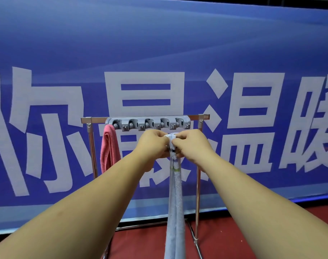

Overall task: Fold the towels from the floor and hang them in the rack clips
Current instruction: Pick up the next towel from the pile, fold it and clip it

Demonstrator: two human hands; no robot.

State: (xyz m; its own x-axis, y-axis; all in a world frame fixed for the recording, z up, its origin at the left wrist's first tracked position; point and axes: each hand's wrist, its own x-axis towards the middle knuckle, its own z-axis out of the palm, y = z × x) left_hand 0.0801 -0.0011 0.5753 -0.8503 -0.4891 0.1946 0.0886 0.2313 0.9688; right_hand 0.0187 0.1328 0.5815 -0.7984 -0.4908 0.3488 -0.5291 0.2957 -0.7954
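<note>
Towels, two. One pink towel [109, 150], terry pile, folded into a narrow strip, hangs from the left end of the clip strip [148, 124] at the first clip, just beside the left upright. One pale blue-white towel [175, 202], nubbly weave, folded long and narrow. Its bunched top sits just below the strip, roughly under the fourth clip, and whether it touches the strip cannot be told. Its tail drops straight down past the lower edge of view, in front of the rack's base. Hands, two, both gripping. The left hand [153, 144] and right hand [192, 146] meet knuckle to knuckle, and the fingers of each are curled tight round the top fold of the pale towel, pinching it between them. Both forearms are bare and stretched forward. Clip strip, one: grey moulded plastic with rounded ends, five roller clips in a row with small hooks between them, and the four clips right of the pink towel show bare plastic. Rack [95, 119], one: polished metal tube, a square-cornered top bar, two uprights, and base rails on the floor. Banner [159, 43], one: smooth blue sheet with large white characters, close behind the rack and spanning the view. Floor [225, 230]: flat red surface, open on either side of the rack's base.
</note>
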